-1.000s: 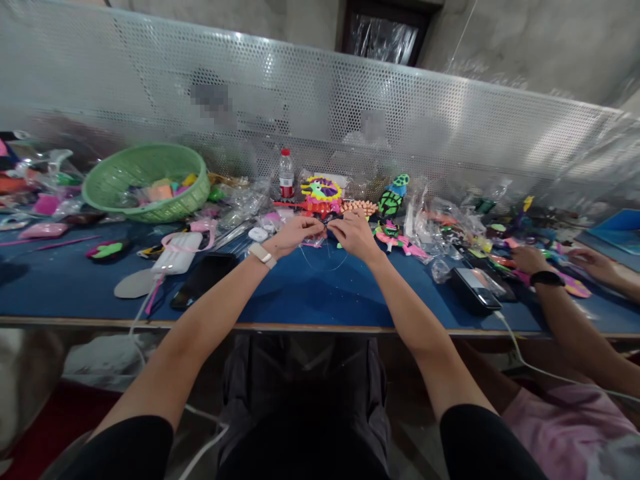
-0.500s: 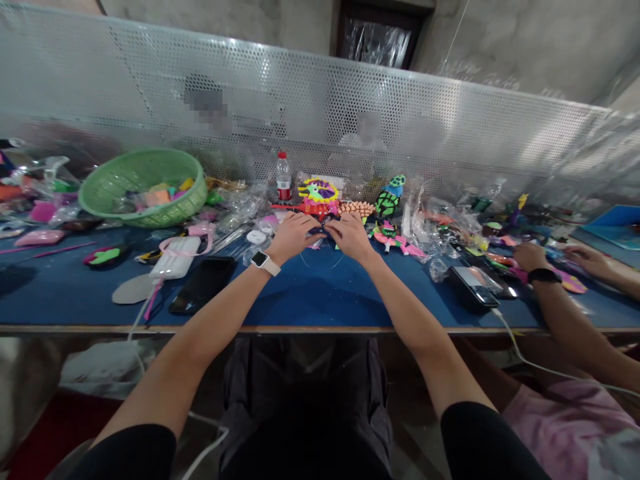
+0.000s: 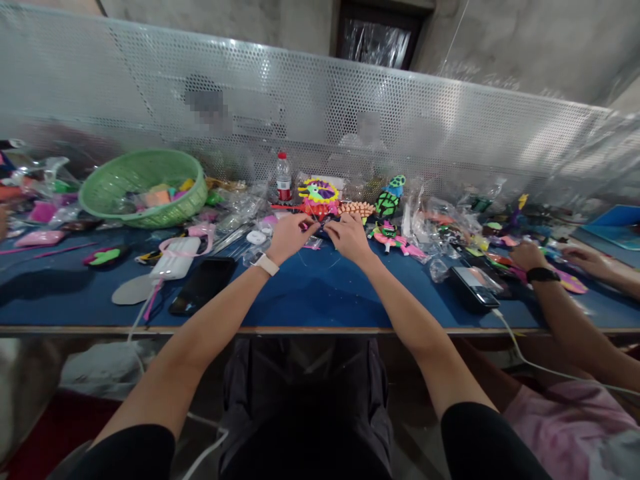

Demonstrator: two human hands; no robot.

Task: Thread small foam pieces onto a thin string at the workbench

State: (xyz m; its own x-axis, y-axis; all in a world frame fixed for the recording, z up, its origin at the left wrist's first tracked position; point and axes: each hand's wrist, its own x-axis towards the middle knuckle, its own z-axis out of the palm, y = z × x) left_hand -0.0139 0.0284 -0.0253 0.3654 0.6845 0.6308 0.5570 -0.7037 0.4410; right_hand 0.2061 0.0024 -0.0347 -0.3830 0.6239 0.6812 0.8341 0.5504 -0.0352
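At eight o'clock on the counter (image 3: 315,300), a phone (image 3: 203,285), maybe put aside for room. Mid-clock, pinching a small dark thing (image 3: 322,232) with right hand (image 3: 350,235), likely because tiny; pinching narrow with left hand (image 3: 291,237), cannot tell on what. At eleven, a bottle (image 3: 283,179).

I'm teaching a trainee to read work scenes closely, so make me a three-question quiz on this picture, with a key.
1. True or false: the left hand and right hand are close together, nearer the wearer than the yellow-rimmed toy.
2. Which colour is the cap on the bottle?
A) blue
B) white
C) red
3. Fill in: colourful pieces lie inside a ____ basket.

Key: 1. True; 2. C; 3. green
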